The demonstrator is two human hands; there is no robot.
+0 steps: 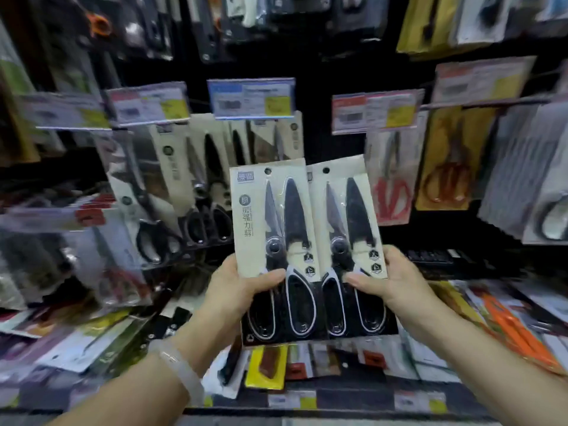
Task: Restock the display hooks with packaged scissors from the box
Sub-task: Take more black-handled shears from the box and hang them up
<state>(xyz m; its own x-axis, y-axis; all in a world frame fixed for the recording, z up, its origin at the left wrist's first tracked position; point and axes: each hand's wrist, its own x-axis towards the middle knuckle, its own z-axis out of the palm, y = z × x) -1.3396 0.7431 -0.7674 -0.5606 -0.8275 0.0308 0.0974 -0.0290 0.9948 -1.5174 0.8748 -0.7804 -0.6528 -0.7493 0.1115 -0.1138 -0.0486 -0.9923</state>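
I hold two packs of black-handled kitchen scissors upright in front of the display. My left hand [236, 290] grips the left pack [273, 229] at its lower left edge, thumb across the front. My right hand [390, 281] grips the right pack [347, 222] at its lower right edge. The right pack is partly tucked behind the left one. Each card has a hang hole at its top. Behind them, matching scissor packs [212, 186] hang from a hook under a blue price tag [250, 98]. No box is in view.
Other hooks carry red-handled scissors [392, 192] and orange-handled scissors [448, 176] to the right, and black shears [147, 195] to the left. Price tags [375, 110] stick out at hook ends. A lower shelf [307, 364] is crowded with packaged tools.
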